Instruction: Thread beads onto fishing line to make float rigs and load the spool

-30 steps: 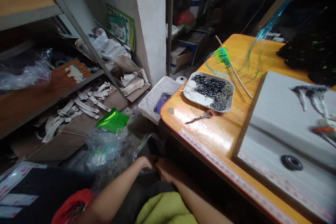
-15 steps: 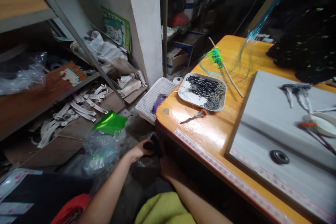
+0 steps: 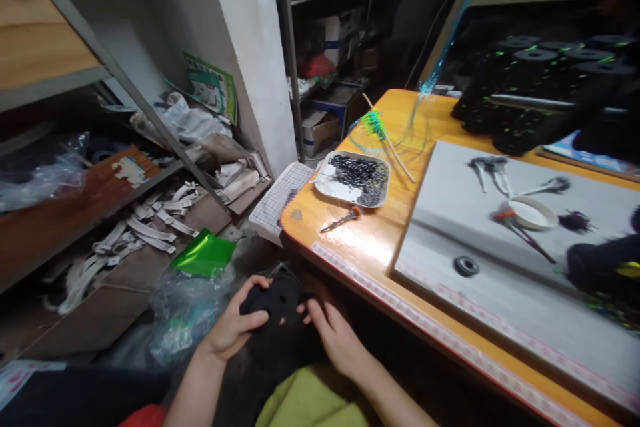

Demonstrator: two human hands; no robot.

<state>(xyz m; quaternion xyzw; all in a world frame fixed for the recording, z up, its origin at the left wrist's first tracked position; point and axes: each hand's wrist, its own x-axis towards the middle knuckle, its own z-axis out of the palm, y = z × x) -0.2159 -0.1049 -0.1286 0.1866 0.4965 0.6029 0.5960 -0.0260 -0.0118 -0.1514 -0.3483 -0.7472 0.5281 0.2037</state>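
My left hand [image 3: 235,323] is wrapped around black round discs [image 3: 261,304] with a hole in the middle, low in front of the table corner. More of the same black shows just to the right, overlapping the first disc. My right hand [image 3: 337,337] is close beside the discs' right edge, its fingers curled with the thumb near the fingertips. Dark shadow hides whether anything is pinched there. Left of my left hand lies a clear plastic bag [image 3: 173,323], and a shiny green foil sheet [image 3: 204,253] rests above it.
On the orange table [image 3: 345,240] are a tray [image 3: 327,187] of small black tubes, an orange-tipped brush-like piece [image 3: 341,219] and a green-bristled stick [image 3: 395,152]. A grey board [image 3: 430,240] bears a black ring [image 3: 466,266] and a shallow white dish [image 3: 531,213]. White strips [image 3: 150,230] fill a carton at left.
Both hands have come up out of the shadow below the table edge. The black discs in my left hand now show clearly. The view has swung to the right.
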